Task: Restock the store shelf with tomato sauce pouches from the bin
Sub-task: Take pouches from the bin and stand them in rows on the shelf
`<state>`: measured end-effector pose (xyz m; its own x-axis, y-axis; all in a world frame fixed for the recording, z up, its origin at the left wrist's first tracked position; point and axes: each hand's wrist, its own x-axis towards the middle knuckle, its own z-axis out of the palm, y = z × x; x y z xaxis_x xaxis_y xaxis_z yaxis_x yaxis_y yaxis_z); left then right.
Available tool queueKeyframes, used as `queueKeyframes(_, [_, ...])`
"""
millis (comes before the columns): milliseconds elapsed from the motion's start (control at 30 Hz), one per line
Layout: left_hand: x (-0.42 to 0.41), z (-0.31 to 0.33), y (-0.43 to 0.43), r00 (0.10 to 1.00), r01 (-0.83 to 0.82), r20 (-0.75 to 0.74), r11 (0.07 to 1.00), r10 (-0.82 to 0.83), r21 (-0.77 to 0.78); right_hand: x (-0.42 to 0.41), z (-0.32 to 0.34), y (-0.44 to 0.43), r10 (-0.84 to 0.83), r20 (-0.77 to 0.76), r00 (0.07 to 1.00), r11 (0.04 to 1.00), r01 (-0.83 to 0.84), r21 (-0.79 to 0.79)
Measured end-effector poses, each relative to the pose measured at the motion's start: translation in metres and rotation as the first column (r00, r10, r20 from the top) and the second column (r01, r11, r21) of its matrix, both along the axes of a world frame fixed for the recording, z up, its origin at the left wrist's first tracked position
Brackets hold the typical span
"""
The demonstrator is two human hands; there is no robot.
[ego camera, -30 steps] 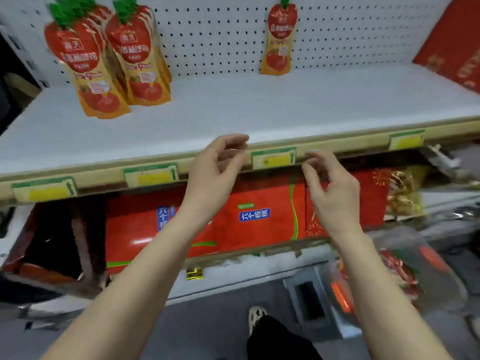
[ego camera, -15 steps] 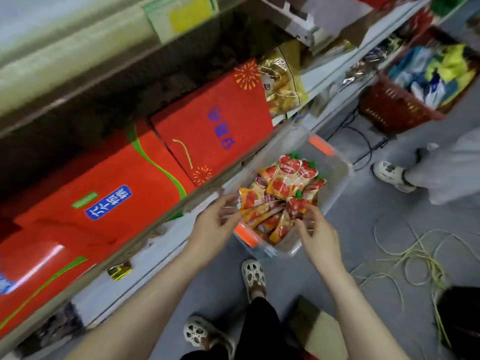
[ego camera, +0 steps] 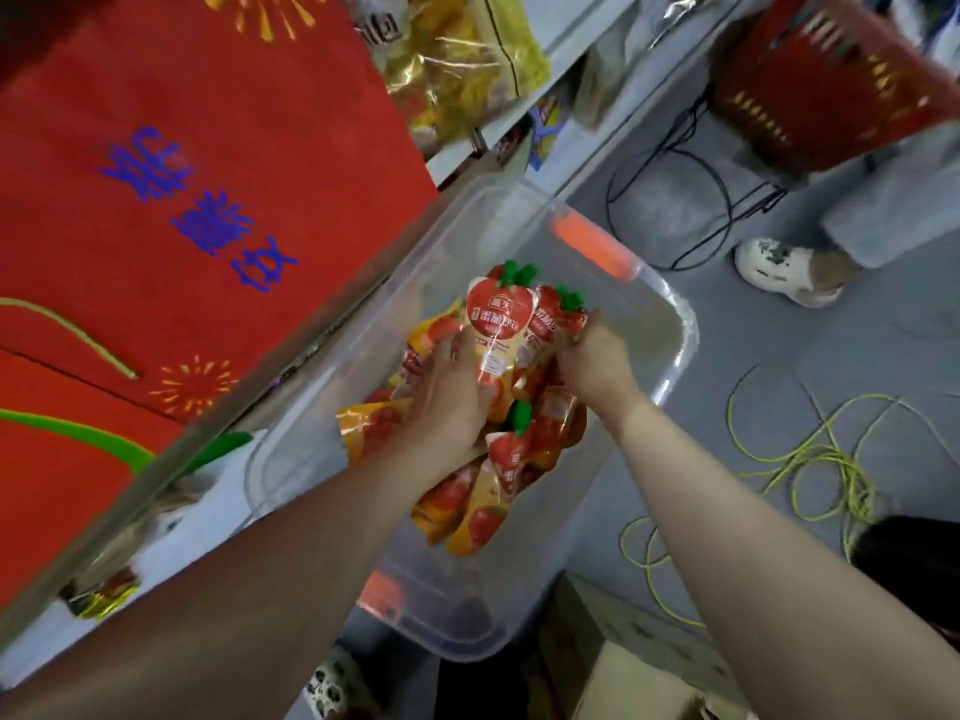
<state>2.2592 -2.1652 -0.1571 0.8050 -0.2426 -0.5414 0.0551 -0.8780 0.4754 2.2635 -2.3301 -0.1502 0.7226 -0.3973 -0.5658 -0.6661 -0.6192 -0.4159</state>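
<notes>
Pouches (ego camera: 498,317), red and yellow with green caps, lie heaped in the clear bin (ego camera: 675,330) on the grey floor (ego camera: 779,366). The left hand (ego camera: 447,392) is curled round the bunch from the left and the right hand (ego camera: 592,363) from the right, so both grip the top pouches between them. The bin has an orange latch (ego camera: 592,246) on its far rim and sits just beside the shelf (ego camera: 291,356) of red boxes (ego camera: 208,174), with a yellow cord (ego camera: 810,449), a red basket (ego camera: 821,80) and another person's shoe (ego camera: 779,270) on the floor to the right.
</notes>
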Motion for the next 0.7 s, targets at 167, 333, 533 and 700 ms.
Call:
queueKeyframes(167, [0.018,-0.027,-0.015,0.981,0.015,0.187,0.989,-0.043,0.15,0.02,-0.027,0.014,-0.355,-0.034,0.934,0.928,0.357,0.108])
queueKeyframes(333, [0.02,-0.024,-0.005,0.99,-0.089,0.119,0.99,0.075,0.111,0.024,-0.038,0.023,-0.714,0.028,0.699,0.672,0.675,0.305])
queueKeyframes(533, [0.007,-0.009,0.02,0.968,-0.251,0.006,0.967,0.251,-0.046,0.023,-0.03,0.033,-0.747,-0.248,0.617,0.396,0.712,0.58])
queueKeyframes(700, [-0.016,0.013,0.037,0.962,-0.272,-0.081,0.934,0.26,-0.233,0.01,-0.018,0.041,-0.701,-0.26,0.665,0.32,0.618,0.718])
